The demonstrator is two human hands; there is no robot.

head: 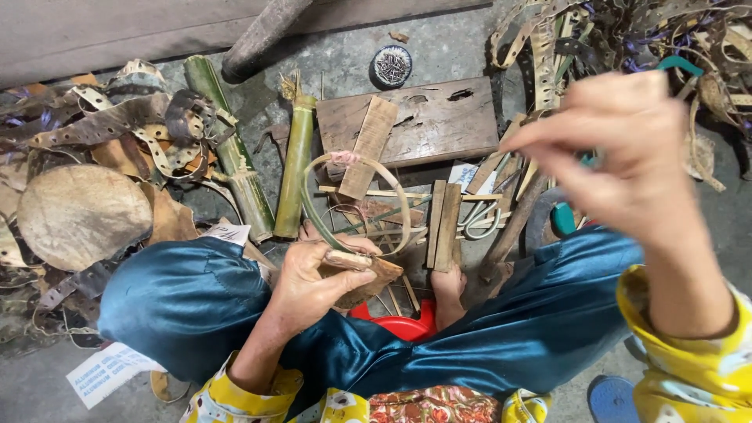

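The left hand (309, 282) clamps its fingers around a brown wooden block (368, 278) and the base of a bent green-and-tan bamboo strip hoop (356, 200), steadying them over the knees, while the raised right hand (627, 153) pinches its fingers together, whatever they hold too blurred to tell.

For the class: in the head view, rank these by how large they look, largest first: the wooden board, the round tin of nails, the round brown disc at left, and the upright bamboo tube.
1. Wooden board
2. Round brown disc, close to the board, so the order of these two is unsure
3. Bamboo tube
4. Tin of nails, clearly smallest
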